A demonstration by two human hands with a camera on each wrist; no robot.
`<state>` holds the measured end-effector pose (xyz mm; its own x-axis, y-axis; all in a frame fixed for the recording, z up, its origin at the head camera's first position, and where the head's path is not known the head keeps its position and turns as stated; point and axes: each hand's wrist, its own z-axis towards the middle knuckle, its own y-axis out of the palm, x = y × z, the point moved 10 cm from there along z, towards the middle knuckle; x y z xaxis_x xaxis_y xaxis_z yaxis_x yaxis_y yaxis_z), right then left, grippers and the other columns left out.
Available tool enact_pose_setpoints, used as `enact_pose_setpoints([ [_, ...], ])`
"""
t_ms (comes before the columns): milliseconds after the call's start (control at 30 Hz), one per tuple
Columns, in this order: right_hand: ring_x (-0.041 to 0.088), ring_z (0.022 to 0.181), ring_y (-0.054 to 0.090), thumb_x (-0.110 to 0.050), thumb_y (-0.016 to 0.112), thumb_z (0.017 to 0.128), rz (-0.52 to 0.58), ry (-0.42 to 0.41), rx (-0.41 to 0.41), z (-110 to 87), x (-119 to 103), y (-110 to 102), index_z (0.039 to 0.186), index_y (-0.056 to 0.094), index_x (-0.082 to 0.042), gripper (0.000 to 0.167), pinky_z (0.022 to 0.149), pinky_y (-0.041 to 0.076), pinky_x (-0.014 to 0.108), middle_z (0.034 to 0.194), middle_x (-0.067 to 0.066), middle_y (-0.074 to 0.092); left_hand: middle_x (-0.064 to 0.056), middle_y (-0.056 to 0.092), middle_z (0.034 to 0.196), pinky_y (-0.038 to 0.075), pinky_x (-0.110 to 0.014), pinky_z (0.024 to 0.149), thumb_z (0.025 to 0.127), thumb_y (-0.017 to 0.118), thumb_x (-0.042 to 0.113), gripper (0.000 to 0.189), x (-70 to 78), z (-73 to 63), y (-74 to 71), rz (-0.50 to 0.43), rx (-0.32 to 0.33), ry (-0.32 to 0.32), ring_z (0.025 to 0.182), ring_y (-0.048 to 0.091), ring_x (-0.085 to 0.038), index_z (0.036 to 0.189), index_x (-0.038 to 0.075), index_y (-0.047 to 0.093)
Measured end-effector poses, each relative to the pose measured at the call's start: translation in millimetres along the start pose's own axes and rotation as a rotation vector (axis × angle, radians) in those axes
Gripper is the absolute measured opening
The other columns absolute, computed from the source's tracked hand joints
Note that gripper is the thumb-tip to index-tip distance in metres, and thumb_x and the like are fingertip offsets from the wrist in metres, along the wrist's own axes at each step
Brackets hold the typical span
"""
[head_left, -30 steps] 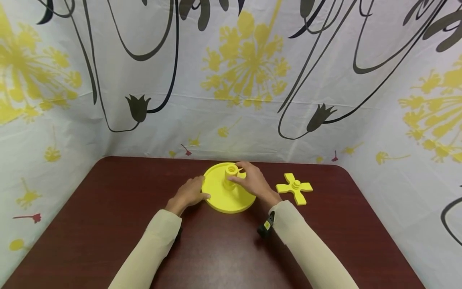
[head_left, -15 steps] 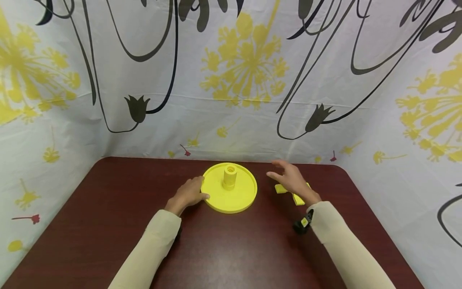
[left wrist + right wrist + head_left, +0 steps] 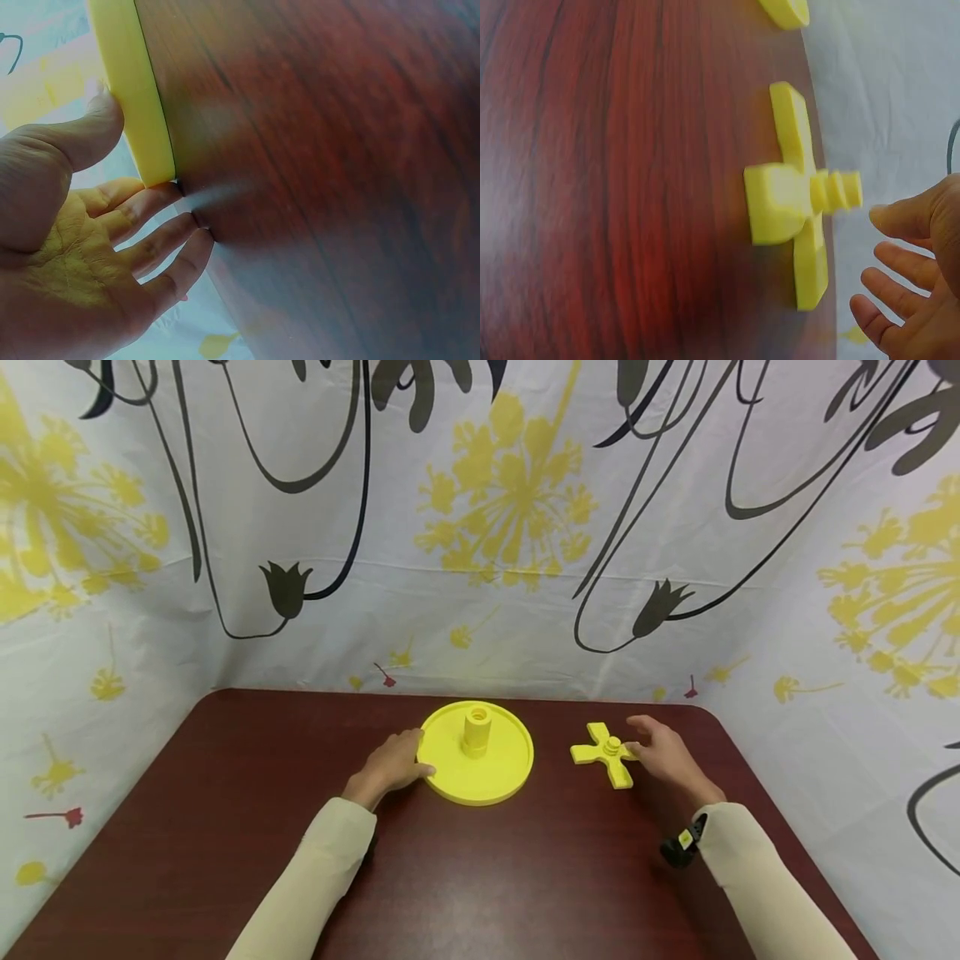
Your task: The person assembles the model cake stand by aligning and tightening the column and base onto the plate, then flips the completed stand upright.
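Observation:
A yellow round plate (image 3: 450,781) with a raised rim lies flat on the table, and a hollow post (image 3: 477,732) stands upright from it. My left hand (image 3: 387,767) holds the plate's left edge; in the left wrist view, the thumb lies over the rim while the fingertips meet its side and the tabletop. To the right, a yellow four-armed cross (image 3: 604,755) rests on the table with its short threaded stud (image 3: 836,190) pointing up. My right hand (image 3: 667,760) hovers beside the cross's right arm with nothing in its grasp, fingers loosely bent and thumb near the stud.
The dark red-brown table (image 3: 480,877) ends at a back edge just behind the plate. A white cloth (image 3: 420,643) printed with flowers hangs around the back and sides.
My right hand has let go of the plate's post and moved right, past the cross to its far side. The left hand has stayed at the plate's edge.

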<state>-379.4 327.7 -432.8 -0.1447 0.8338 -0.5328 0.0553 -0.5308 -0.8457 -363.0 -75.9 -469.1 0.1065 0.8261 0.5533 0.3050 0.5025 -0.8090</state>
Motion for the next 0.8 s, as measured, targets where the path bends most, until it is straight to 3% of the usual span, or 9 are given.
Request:
enact_pose_setpoints([
  [267, 0.055, 0.125, 0.045, -0.011, 0.060, 0.097, -0.059, -0.019, -0.089, -2.4, 16.6, 15.1, 0.145, 0.036, 0.011, 0.058, 0.095, 0.043, 0.064, 0.142, 0.037, 0.041, -0.020, 0.038, 0.154, 0.037, -0.054, 0.107, 0.095, 0.069, 0.027, 0.076, -0.4, -0.1, 0.5, -0.003, 0.000, -0.005, 0.139, 0.037, -0.040, 0.154, 0.000, 0.029],
  [567, 0.051, 0.119, 0.053, -0.010, 0.063, 0.095, -0.075, -0.007, -0.087, -3.2, 19.1, 20.2, 0.141, 0.042, 0.011, 0.054, 0.091, 0.047, 0.060, 0.137, 0.036, 0.048, -0.020, 0.039, 0.153, 0.038, -0.053, 0.106, 0.095, 0.069, 0.027, 0.076, 0.0, -0.5, 1.2, -0.005, 0.003, -0.014, 0.138, 0.039, -0.039, 0.154, 0.000, 0.030],
  [800, 0.039, 0.095, 0.062, -0.010, 0.069, 0.090, -0.111, -0.018, -0.093, -1.5, 18.8, 21.8, 0.128, 0.056, 0.014, 0.046, 0.078, 0.052, 0.049, 0.117, 0.031, 0.062, -0.020, 0.039, 0.153, 0.038, -0.053, 0.106, 0.094, 0.070, 0.026, 0.076, 0.8, -0.8, 0.1, 0.006, 0.003, -0.012, 0.138, 0.039, -0.039, 0.153, 0.000, 0.030],
])
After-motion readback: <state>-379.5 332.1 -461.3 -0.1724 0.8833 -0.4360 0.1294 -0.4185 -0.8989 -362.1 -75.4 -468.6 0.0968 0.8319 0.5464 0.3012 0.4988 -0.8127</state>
